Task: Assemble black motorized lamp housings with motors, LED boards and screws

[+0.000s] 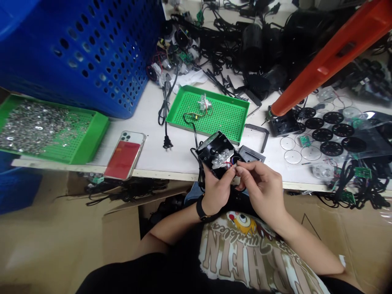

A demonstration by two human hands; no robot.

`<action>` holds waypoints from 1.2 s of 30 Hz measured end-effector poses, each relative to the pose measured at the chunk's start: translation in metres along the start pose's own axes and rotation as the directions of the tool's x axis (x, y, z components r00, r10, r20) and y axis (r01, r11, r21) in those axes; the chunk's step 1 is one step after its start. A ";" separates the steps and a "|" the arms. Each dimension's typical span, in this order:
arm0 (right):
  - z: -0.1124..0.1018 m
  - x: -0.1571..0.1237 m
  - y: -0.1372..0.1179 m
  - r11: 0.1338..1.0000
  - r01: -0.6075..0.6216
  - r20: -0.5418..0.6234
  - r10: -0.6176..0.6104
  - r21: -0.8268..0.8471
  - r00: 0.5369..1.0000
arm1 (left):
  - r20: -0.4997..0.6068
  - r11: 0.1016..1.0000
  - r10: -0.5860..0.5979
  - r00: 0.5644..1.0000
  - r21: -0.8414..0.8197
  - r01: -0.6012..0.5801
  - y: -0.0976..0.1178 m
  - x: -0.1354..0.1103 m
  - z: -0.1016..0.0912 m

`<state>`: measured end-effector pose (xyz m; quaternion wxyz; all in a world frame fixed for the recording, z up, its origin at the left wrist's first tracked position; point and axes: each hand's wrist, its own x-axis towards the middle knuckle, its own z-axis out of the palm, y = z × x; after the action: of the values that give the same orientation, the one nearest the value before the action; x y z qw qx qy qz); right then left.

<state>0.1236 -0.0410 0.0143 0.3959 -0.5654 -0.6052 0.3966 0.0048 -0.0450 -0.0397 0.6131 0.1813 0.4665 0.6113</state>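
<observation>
My left hand is wrapped around a small black electrical housing, holding it up at the table's front edge. A clear plastic part with red wires sits in the housing's open face. My right hand is closed in a pinch on the wires at the housing's right side. A black power cord hangs from the housing toward my lap. A black band is on my left wrist.
A green tray with a small wired part lies just beyond the housing. A phone lies at the front left, beside a green tray of metal pieces. A blue perforated crate stands at the back left. Black discs, clear lenses and an orange bar are on the right.
</observation>
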 end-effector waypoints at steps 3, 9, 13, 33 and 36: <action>0.004 -0.003 0.005 0.993 0.111 -0.034 -0.112 -0.039 0.993 | 0.004 0.995 -0.016 1.000 -0.098 0.016 0.007 0.001 0.008; 0.005 -0.010 0.010 0.897 0.356 -0.073 -0.387 -0.263 0.919 | 0.054 0.978 -0.078 0.995 -0.190 0.087 0.025 0.006 0.018; 0.005 -0.013 0.013 0.859 0.423 -0.127 -0.473 -0.289 0.872 | 0.081 0.982 -0.074 0.994 -0.168 0.087 0.031 0.005 0.018; -0.015 0.001 0.009 0.981 0.165 0.095 -0.155 -0.104 0.983 | -0.001 0.993 -0.026 1.000 -0.117 0.025 0.027 0.004 0.016; -0.022 0.001 0.010 0.995 0.098 0.168 -0.095 -0.007 0.981 | -0.007 0.992 -0.055 0.998 -0.113 0.054 0.030 0.004 0.017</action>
<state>0.1479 -0.0383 0.0135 0.3580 -0.5031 -0.6661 0.4185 0.0004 -0.0300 -0.0088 0.6366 0.1307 0.4390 0.6204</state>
